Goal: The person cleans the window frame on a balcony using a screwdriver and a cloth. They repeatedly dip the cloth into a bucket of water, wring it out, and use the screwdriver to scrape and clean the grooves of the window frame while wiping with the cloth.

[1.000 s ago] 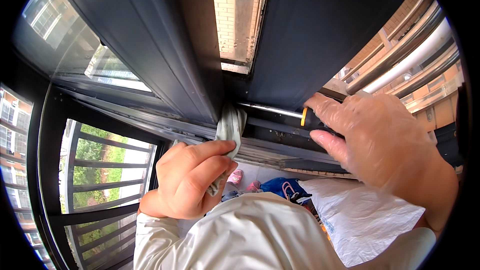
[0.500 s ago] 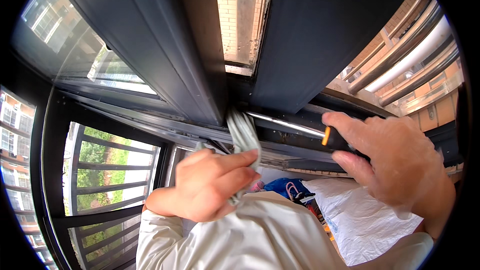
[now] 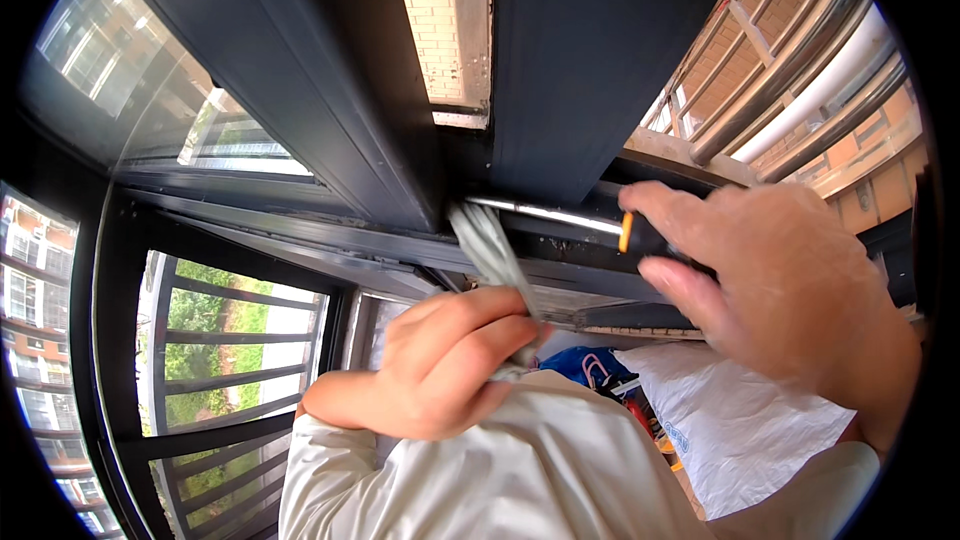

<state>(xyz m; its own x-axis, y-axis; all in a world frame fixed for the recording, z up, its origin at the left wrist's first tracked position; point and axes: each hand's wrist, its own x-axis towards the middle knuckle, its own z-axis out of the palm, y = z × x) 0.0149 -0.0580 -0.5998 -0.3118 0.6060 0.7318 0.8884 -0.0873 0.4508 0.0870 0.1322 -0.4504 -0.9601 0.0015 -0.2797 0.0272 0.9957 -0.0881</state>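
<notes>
Where the dark window frame (image 3: 330, 110) met its lower rail, the left hand (image 3: 440, 365) had its fingers folded tight around a grey strip (image 3: 490, 250), most likely a rubber seal or gasket, though the fisheye bend made that hard to confirm. The strip ran from the fist up to the corner of the frame and looked soft, light and limp; it would probably bend and stretch instead of holding a line, so a hold close to the frame should guide it better than one far down its length. The right hand (image 3: 790, 290) was curled over a slim tool (image 3: 570, 216) with a bright metal shaft and an orange band at the handle, whose tip lay just beside the top of the strip. That tool looked stiff and narrow, best gripped on the handle as it was.

Room was tight: the frame edges crowded in above and to the left, and the rail ran directly behind both hands. More open space lay below, toward the white bag (image 3: 740, 420) and the blue object (image 3: 585, 365), and outward past the balcony railing (image 3: 220, 360).
</notes>
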